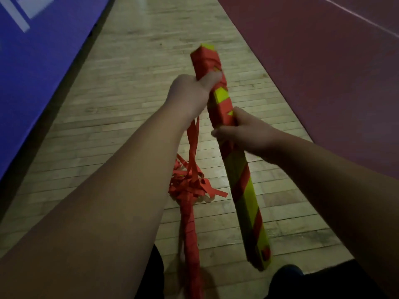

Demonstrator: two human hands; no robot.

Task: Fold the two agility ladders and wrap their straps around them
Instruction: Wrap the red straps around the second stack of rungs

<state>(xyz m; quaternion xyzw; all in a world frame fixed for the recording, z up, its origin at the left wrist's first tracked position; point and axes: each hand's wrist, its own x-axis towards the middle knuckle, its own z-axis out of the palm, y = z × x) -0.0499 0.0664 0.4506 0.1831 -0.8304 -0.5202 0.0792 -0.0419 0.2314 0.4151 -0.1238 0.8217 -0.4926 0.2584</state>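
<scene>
A folded agility ladder (244, 186), a long bundle of yellow rungs wound with red strap, is held up in front of me, slanting from near my right knee up and away. My right hand (244, 134) grips its middle. My left hand (190, 91) holds the bundle near its far end, thumb pressed on the red wraps. Loose red strap (193, 137) hangs from under my left hand down to the floor. There it joins a tangled red pile (192, 186) lying on the second ladder (191, 238), a red-wrapped bundle on the floor between my legs.
I stand over a strip of pale wooden floor (121, 108). A blue mat (36, 67) borders it on the left and a dark red court surface (323, 72) on the right. My dark-clothed legs fill the bottom edge.
</scene>
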